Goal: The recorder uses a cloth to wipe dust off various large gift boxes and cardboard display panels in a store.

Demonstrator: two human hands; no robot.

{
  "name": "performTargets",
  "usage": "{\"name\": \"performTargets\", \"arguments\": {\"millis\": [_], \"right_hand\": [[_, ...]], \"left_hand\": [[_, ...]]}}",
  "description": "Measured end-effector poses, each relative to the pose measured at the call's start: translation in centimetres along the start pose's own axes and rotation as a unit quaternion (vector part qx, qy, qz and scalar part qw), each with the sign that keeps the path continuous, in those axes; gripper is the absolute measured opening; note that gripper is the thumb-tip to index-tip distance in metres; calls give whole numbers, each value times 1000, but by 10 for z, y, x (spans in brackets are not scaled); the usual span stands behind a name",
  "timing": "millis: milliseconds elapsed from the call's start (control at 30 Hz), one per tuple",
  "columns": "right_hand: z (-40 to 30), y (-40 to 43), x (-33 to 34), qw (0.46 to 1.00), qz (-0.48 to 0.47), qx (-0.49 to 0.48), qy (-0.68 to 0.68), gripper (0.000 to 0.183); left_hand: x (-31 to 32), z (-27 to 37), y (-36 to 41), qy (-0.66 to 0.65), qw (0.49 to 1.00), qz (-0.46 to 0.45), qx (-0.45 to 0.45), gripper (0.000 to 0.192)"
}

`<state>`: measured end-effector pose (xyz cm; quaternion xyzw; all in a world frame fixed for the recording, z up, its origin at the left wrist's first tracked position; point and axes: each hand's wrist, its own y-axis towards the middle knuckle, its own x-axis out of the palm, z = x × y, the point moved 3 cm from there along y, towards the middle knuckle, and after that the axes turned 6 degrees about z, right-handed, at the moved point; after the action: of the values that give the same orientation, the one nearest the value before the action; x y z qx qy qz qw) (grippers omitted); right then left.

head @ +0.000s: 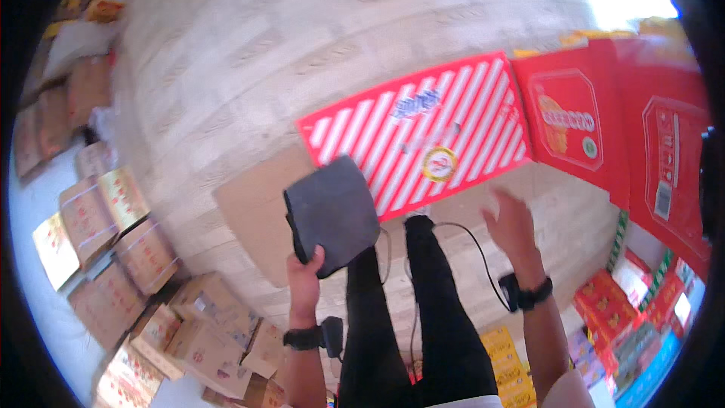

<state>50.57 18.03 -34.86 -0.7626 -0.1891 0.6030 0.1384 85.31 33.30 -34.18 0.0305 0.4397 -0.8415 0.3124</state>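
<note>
My left hand (306,277) grips the near edge of a folded dark grey cloth (334,209), thumb on top and fingers hidden beneath. The cloth overlaps the view of the near left corner of a red and white striped carton (419,130), which bears writing and a round yellow emblem. My right hand (511,221) holds nothing, its fingers apart, just off the carton's near right side. Each wrist wears a black strap with a small device and a cable.
Flat brown cardboard (260,209) lies on the wood-patterned floor (215,68). Red cartons (566,119) adjoin the striped one at right. Brown boxes (209,351) are stacked at left, yellow boxes (507,362) stand near my legs, and red packages (606,306) lie at lower right.
</note>
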Motion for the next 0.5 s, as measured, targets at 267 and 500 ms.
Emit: {"name": "performTargets", "arguments": {"millis": [267,500], "right_hand": [[-186,-146,-93,912,-223,-316,138,73],[-370,-206,-199,794,-140,-588,-61,96]], "left_hand": [[-133,107,-152,252,921,-103,279,39],[-153,138,-220,284,796,-278,457,31]]}}
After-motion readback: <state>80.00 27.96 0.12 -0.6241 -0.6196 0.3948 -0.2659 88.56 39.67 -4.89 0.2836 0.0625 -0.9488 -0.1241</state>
